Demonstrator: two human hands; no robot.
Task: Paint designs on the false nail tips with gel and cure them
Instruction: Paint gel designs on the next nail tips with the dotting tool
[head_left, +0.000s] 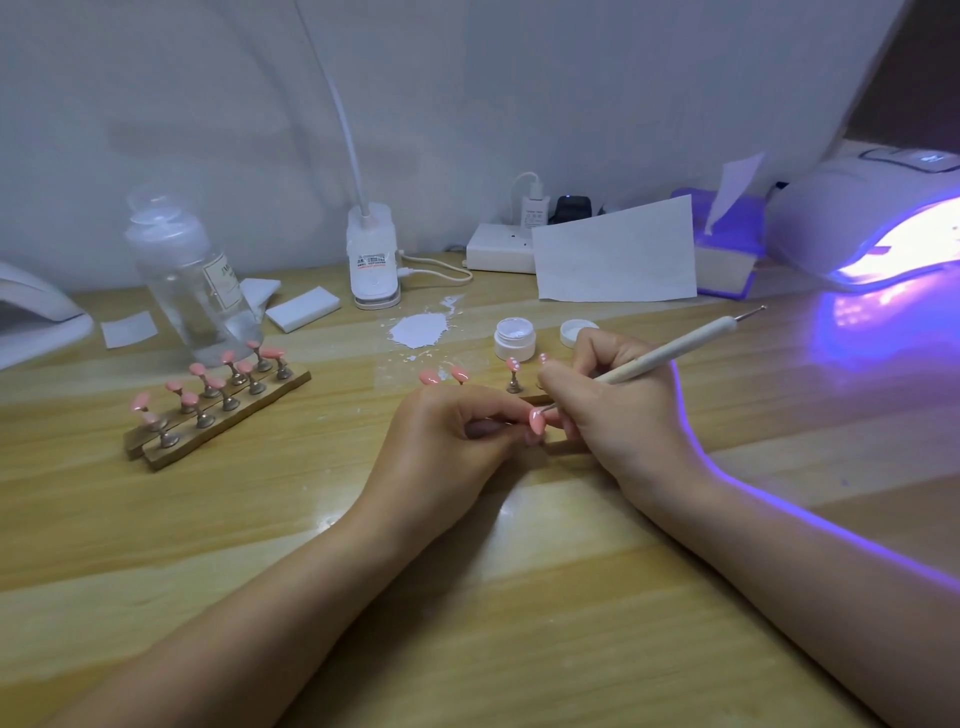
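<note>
— So, what does my left hand (447, 441) hold?
— It pinches a pink nail tip (536, 417). My right hand (618, 410) grips the dotting tool (670, 356), its point touching that tip.

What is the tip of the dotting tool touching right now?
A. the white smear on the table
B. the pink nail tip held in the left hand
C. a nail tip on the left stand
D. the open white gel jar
B: the dotting tool in the right hand meets the pink nail tip pinched by the left hand, well short of the gel jar.
</note>
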